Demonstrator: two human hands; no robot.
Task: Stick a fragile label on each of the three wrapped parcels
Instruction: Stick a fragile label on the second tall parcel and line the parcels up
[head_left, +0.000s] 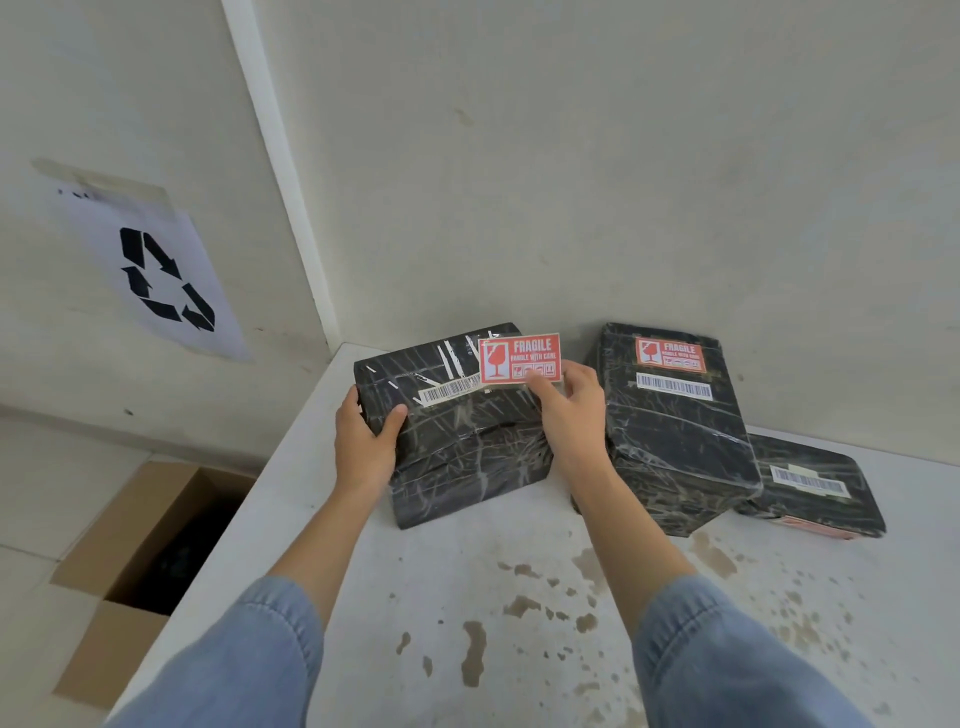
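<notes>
Three black film-wrapped parcels lie on a white table (467, 571). My left hand (366, 436) grips the left corner of the nearest parcel (467, 447), which shows a barcode strip. My right hand (569, 400) holds a red fragile label (519, 359) just above that parcel's far top edge. The middle parcel (675, 436) carries a red fragile label (670, 355) and a barcode on top. A flatter third parcel (815, 483) lies at the right, partly under the middle one, with a barcode on top and a red patch at its front edge.
The table sits in a corner between two pale walls. An open cardboard box (150, 551) stands on the floor left of the table. A recycling sign (161, 275) is taped to the left wall. Brownish stains mark the table's front.
</notes>
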